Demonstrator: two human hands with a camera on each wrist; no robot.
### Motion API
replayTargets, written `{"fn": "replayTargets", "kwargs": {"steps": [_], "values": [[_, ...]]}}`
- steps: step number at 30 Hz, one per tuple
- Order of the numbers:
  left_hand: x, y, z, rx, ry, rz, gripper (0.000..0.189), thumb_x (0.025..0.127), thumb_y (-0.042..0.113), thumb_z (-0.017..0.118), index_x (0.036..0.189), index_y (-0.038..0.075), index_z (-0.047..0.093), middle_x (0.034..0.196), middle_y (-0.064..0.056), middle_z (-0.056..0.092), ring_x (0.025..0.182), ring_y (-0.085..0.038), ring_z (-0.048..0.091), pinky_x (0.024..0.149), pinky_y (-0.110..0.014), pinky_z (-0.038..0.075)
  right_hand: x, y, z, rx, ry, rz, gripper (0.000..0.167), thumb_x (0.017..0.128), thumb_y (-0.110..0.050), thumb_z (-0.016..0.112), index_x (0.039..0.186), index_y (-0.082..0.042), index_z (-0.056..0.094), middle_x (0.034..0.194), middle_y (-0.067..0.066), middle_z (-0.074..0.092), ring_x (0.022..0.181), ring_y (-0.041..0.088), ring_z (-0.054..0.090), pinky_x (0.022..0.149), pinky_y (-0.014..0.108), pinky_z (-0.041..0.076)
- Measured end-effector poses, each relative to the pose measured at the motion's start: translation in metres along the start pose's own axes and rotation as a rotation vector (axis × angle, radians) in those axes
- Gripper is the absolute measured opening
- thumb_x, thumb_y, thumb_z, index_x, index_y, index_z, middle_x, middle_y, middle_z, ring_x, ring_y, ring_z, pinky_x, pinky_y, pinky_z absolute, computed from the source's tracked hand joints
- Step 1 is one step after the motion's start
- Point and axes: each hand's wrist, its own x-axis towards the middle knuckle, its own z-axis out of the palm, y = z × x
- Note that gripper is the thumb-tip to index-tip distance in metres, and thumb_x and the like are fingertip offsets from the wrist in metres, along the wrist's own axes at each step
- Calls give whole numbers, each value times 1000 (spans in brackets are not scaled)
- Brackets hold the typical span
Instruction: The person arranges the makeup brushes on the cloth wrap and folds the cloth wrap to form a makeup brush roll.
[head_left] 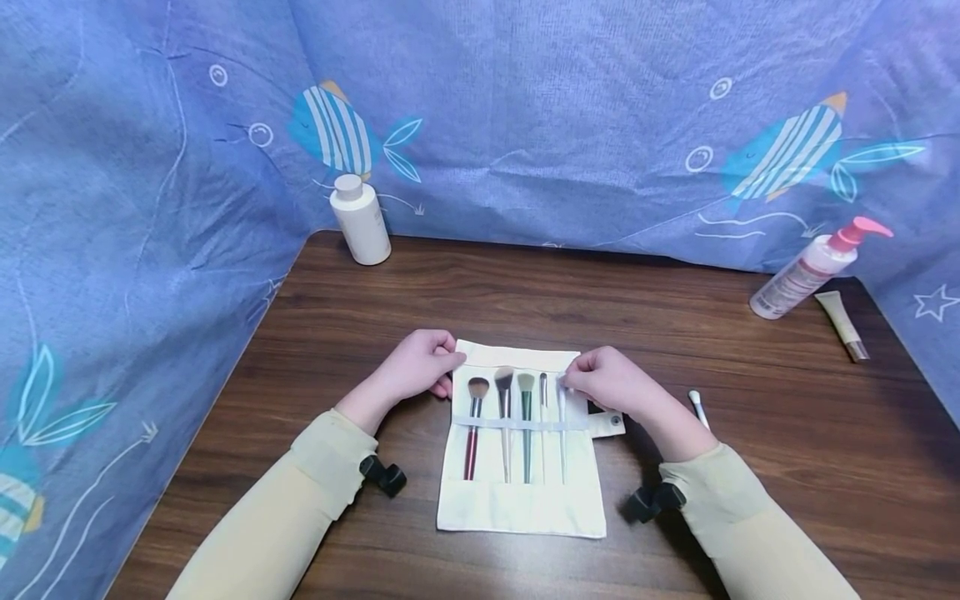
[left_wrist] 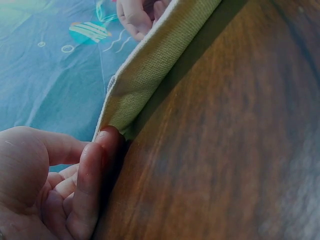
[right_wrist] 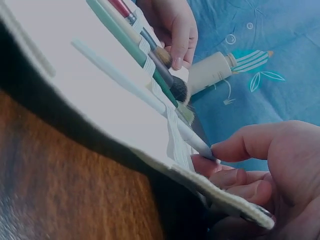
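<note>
A white cloth brush roll [head_left: 517, 510] lies spread on the table, with several makeup brushes tucked under its grey elastic band [head_left: 491, 422]. At its upper left edge, my left hand [head_left: 423, 364] pinches the cloth between thumb and fingers; the left wrist view shows that edge [left_wrist: 145, 75] raised off the wood. My right hand [head_left: 611, 379] pinches the top end of the pale brush [right_wrist: 120, 77], the rightmost in the row, whose handle passes under the band. Left of it are a thin brush [head_left: 543, 400], a green brush [head_left: 527, 433], a dark-bristled brush [head_left: 505, 408] and a red-handled brush [head_left: 472, 442].
A loose brush [head_left: 698, 407] lies on the table [head_left: 525, 292] beside my right wrist, partly hidden by it. The roll's snap tab [head_left: 607, 424] sticks out rightward. Farther back stand a white bottle [head_left: 363, 225] and a pink pump bottle [head_left: 802, 277], near a small tube [head_left: 842, 323].
</note>
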Motion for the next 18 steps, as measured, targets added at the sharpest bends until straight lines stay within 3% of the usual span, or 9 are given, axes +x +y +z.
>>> {"fn": "replayTargets", "kwargs": {"steps": [9, 18], "values": [[0, 1, 0, 1, -1, -2, 15, 102, 15, 64, 99, 2, 60, 73, -7, 70, 55, -16, 68, 55, -30, 62, 0, 3, -1, -24, 13, -32, 16, 97, -20, 65, 90, -7, 68, 52, -3, 45, 42, 13, 42, 43, 28, 38], [0, -1, 0, 0, 8, 8, 15, 102, 16, 65, 98, 2, 60, 73, -7, 70, 56, -16, 69, 56, -31, 62, -15, 2, -24, -28, 89, -50, 19, 98, -17, 65, 87, -2, 62, 62, 2, 51, 47, 17, 51, 46, 28, 43]]}}
